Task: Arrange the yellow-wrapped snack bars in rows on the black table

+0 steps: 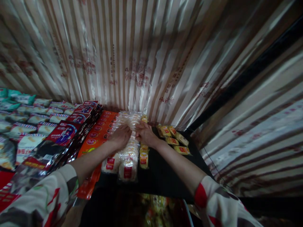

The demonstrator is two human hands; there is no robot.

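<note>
Two rows of clear-wrapped pale snack packs (129, 154) with red labels run from front to back on the black table. My left hand (121, 137) rests over the rows with its fingers bent around the packs. On the right-hand row, my right hand (146, 134) has its fingers curled against the packs' side and top. Both hands' fingertips are partly hidden and dim. Close beside the right row stands a narrow line of small yellow packets (144, 158), partly covered by my right hand and forearm.
Orange printed packaging (100, 127) lies left of the rows, then dark red-and-black bags (62, 134) and many white snack bags (29, 143). Several loose yellow packets (171, 140) lie to the right. A striped plastic sheet (132, 56) hangs behind. A container with wrapped items (157, 209) sits below the front edge.
</note>
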